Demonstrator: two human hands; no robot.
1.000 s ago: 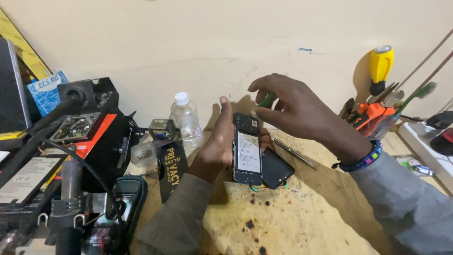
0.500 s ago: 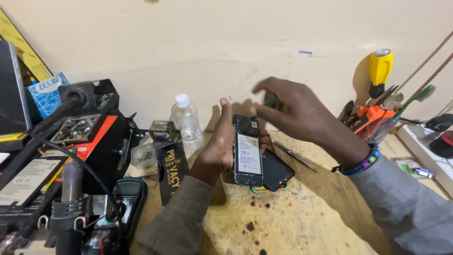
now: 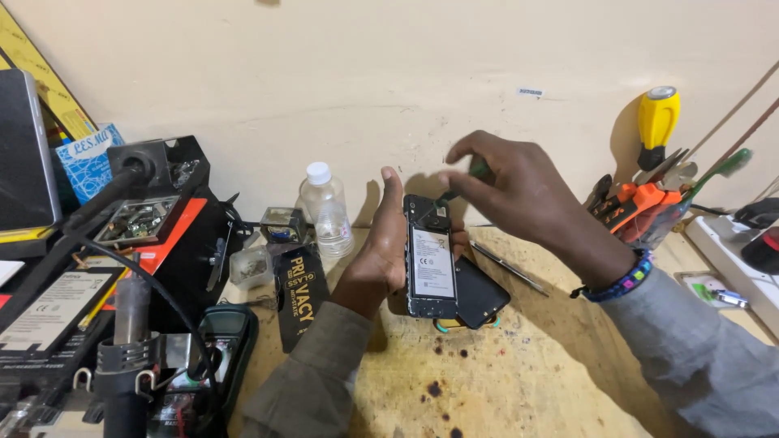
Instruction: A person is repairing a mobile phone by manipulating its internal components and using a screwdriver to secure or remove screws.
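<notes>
The left hand [image 3: 381, 251] grips an opened phone [image 3: 430, 255] upright by its edge, back cover off and battery facing the camera, just above the desk [image 3: 535, 365]. The right hand [image 3: 511, 191] is pinched around a green-handled screwdriver [image 3: 466, 180] whose tip meets the phone's top end. A black back cover [image 3: 479, 292] lies on the desk, just behind the phone's lower right.

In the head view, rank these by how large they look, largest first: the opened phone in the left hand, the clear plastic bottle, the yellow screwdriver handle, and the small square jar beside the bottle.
1. Opened phone, though it sits nearer the camera.
2. Clear plastic bottle.
3 and 4. Yellow screwdriver handle and small square jar look alike; not ranked.
</notes>
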